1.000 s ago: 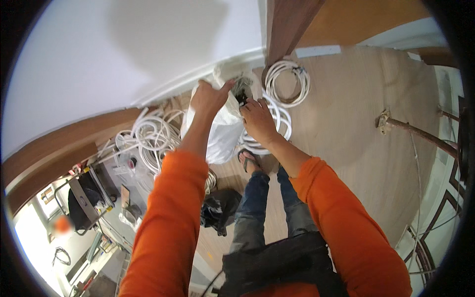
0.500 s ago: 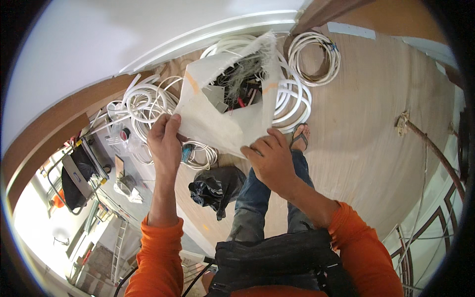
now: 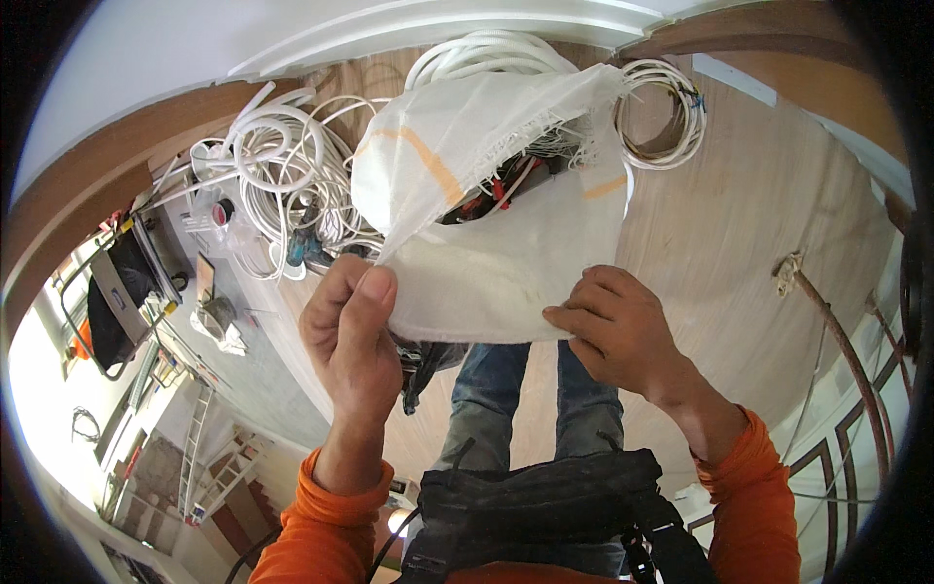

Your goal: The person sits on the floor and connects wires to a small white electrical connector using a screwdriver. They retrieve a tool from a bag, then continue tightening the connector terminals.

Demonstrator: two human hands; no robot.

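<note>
A white woven sack with orange stripes and a frayed rim hangs in front of me, its mouth partly open. My left hand pinches the near edge of the sack at its left corner, thumb on top. On the right, my right hand grips the same edge between thumb and fingers. Through the mouth show dark items with some red parts and a pale strip; what they are I cannot make out. The sack covers most of a white hose coil behind it.
Tangled white cables and tubing lie at the left, with a teal power drill beside them. A smaller cable coil rests by the wall at far right. Under the sack is a black plastic bag. A brown pipe rises at the right.
Both hands have come nearer and lower in view with the sack's edge. The sack now looks larger, and its left side has folded over part of the mouth.
</note>
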